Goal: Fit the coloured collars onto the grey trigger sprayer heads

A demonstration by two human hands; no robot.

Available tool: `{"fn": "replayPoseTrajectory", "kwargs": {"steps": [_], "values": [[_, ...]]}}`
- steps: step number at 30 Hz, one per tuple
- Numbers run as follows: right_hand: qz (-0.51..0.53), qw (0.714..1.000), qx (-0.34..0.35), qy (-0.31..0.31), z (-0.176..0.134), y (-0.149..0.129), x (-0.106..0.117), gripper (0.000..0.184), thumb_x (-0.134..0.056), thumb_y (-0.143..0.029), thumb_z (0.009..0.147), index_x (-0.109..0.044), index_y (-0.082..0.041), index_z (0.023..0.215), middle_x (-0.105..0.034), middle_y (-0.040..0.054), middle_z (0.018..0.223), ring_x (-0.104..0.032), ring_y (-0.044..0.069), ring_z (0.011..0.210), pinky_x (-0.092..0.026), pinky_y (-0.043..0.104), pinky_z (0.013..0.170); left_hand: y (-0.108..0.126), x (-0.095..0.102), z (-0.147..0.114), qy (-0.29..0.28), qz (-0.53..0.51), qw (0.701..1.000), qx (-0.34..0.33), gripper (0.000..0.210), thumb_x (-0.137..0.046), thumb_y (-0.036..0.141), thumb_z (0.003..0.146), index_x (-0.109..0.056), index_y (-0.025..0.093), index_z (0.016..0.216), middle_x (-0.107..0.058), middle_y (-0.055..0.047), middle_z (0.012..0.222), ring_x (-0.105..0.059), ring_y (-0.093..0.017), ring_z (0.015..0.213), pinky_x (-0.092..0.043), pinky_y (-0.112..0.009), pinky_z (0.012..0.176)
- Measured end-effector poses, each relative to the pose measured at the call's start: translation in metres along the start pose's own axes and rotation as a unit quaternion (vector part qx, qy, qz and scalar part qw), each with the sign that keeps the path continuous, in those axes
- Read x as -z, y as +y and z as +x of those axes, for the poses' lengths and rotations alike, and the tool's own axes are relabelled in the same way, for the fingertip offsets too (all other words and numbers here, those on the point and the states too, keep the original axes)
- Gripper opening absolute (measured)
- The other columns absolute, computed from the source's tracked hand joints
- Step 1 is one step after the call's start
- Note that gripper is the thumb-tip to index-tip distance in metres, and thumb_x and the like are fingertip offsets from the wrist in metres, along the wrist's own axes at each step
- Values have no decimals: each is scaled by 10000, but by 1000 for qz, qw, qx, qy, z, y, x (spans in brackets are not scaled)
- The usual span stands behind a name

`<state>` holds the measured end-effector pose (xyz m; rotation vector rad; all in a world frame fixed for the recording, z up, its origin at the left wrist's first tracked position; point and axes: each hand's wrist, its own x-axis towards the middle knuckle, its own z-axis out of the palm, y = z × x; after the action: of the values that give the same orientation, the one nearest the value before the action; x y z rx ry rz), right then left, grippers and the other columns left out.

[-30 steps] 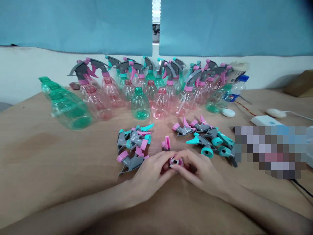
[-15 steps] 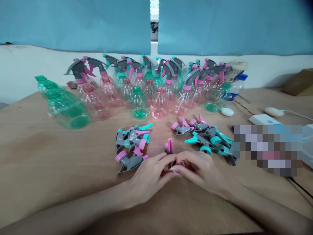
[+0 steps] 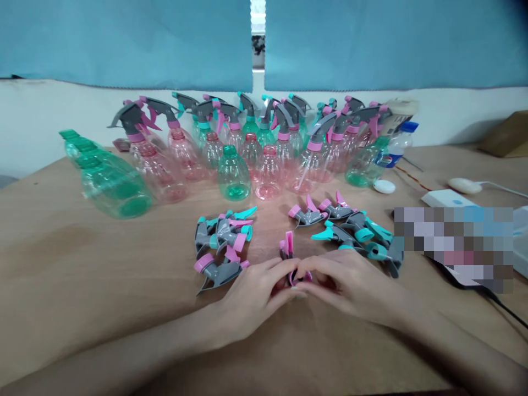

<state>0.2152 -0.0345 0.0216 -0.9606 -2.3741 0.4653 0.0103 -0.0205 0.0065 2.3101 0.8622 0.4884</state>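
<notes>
A grey spray trigger head with pink parts (image 3: 289, 242) is held near the table's front, its pink trigger pointing up and away. My left hand (image 3: 253, 294) pinches its pink collar from the left side. From the right, my right hand (image 3: 348, 280) grips the same collar with thumb and forefinger, so the two hands nearly meet. Fingers hide much of the head's body. Beside my left hand lies a pile of loose spray heads in grey, pink and teal (image 3: 218, 273). Another such pile (image 3: 338, 235) lies beyond my right hand.
Behind, several uncapped bottles stand, among them a green bottle (image 3: 234, 179) and a pink bottle (image 3: 269, 179). Bottles with spray heads (image 3: 134, 118) crowd along the wall. On the right are a blue-capped bottle (image 3: 398, 147), a white oval object (image 3: 384, 187) and a blurred-out item (image 3: 454, 247).
My right hand has shifted slightly, its fingers moving around the pink collar. The left hand keeps its hold. The view has tilted a little.
</notes>
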Motion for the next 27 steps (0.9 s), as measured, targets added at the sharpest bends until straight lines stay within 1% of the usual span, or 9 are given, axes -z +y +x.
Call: {"fn": "replayPoseTrajectory", "kwargs": {"steps": [3, 5, 9, 13, 17, 19, 21, 24, 27], "values": [[17, 1000, 2, -21, 0, 1, 3, 178, -480, -245, 932, -603, -222, 1058, -679, -6, 797, -614, 109, 667, -413, 226, 605, 1, 0, 1, -4, -8, 1000, 3, 216, -521, 339, 915, -565, 194, 1069, -613, -3, 845, -544, -144, 714, -412, -244, 620], [20, 999, -5, -33, 1, 0, 4, 189, -470, -227, 934, -599, -230, 1072, -689, -5, 842, -625, 111, 701, -424, 227, 627, 1, 1, 1, -5, -12, 1000, 7, 196, -533, 325, 910, -570, 192, 1050, -616, -2, 848, -545, -142, 713, -414, -245, 622], [-10, 998, -9, -65, 2, -4, 5, 189, -471, -221, 932, -605, -222, 1065, -694, 6, 850, -626, 128, 706, -418, 244, 617, 2, 2, 2, -10, -25, 1000, 16, 153, -559, 290, 897, -576, 189, 1010, -629, -2, 876, -562, -144, 739, -433, -251, 651], [-44, 997, -5, -67, 1, -7, 5, 203, -429, -235, 949, -619, -206, 1015, -689, 18, 804, -620, 147, 682, -405, 262, 588, 3, 2, 2, -12, -37, 999, 19, 166, -576, 268, 887, -569, 198, 1036, -639, -17, 959, -582, -159, 817, -453, -274, 716], [-6, 998, -21, -54, 0, -6, 4, 200, -433, -206, 940, -622, -211, 1004, -699, 21, 878, -634, 141, 728, -421, 252, 609, 3, 3, 3, -10, -29, 999, 20, 117, -572, 291, 885, -589, 196, 951, -633, -4, 891, -573, -152, 771, -452, -271, 697], [7, 998, -38, -55, 0, -3, 2, 184, -439, -200, 935, -616, -211, 983, -696, 13, 874, -631, 140, 725, -421, 250, 610, 2, 3, 4, -9, -25, 999, 19, 107, -571, 292, 885, -591, 194, 923, -624, 6, 853, -563, -143, 740, -448, -262, 685], [14, 997, -42, -60, -1, -1, 0, 166, -442, -204, 933, -605, -207, 963, -690, 11, 873, -627, 139, 723, -420, 250, 612, 2, 2, 3, -12, -22, 1000, 18, 105, -572, 293, 885, -590, 193, 910, -617, 13, 830, -555, -137, 719, -442, -256, 678], [39, 996, -42, -65, -1, -1, 1, 151, -439, -214, 938, -590, -206, 929, -674, 5, 866, -620, 127, 736, -420, 237, 625, 3, 2, 3, -15, -13, 1000, 18, 124, -575, 312, 885, -586, 194, 924, -615, 16, 819, -552, -133, 705, -431, -248, 664], [87, 992, -62, -65, -1, -6, 7, 168, -419, -216, 952, -573, -213, 885, -646, -20, 801, -596, 105, 705, -414, 213, 617, 3, 2, 3, -13, -10, 1000, 23, 167, -551, 337, 898, -583, 196, 981, -625, 11, 831, -566, -140, 722, -429, -247, 660]]}}
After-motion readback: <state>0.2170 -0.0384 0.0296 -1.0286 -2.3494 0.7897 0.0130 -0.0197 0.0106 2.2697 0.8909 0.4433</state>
